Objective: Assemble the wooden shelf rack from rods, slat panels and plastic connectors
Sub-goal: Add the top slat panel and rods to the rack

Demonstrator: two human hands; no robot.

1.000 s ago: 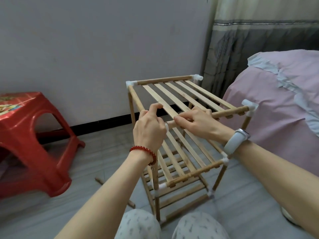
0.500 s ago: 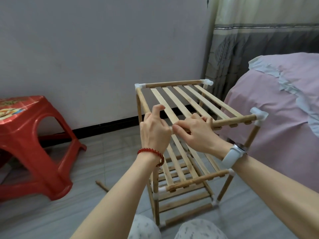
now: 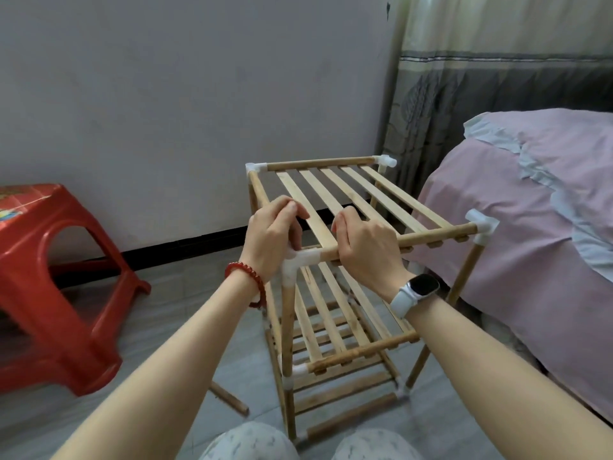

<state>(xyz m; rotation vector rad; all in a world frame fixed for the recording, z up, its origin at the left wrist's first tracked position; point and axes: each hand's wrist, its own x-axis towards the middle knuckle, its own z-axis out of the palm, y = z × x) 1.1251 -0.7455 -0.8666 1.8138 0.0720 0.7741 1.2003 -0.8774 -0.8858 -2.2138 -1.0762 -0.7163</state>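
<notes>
The wooden shelf rack [image 3: 348, 353] stands upright on the floor between my knees, with three slat tiers joined by white plastic connectors. Its top slat panel [image 3: 361, 190] lies level between four corner connectors. My left hand [image 3: 275, 237] curls round the left side rod just behind the near-left white connector [image 3: 298, 260]. My right hand [image 3: 365, 247] grips the near front rod [image 3: 438, 235] of the top tier, right beside that connector. Both sets of fingers wrap over the rods, so the joint itself is partly hidden.
A red plastic stool [image 3: 56, 277] stands at the left against the wall. A loose wooden rod [image 3: 229, 398] lies on the floor left of the rack. A bed with a pink cover [image 3: 530, 227] fills the right side, close to the rack's right legs.
My left hand has slid back off the near-left corner, so the white connector now shows. My right hand has rolled over the front rod, fingers wrapped down. The view has tilted slightly.
</notes>
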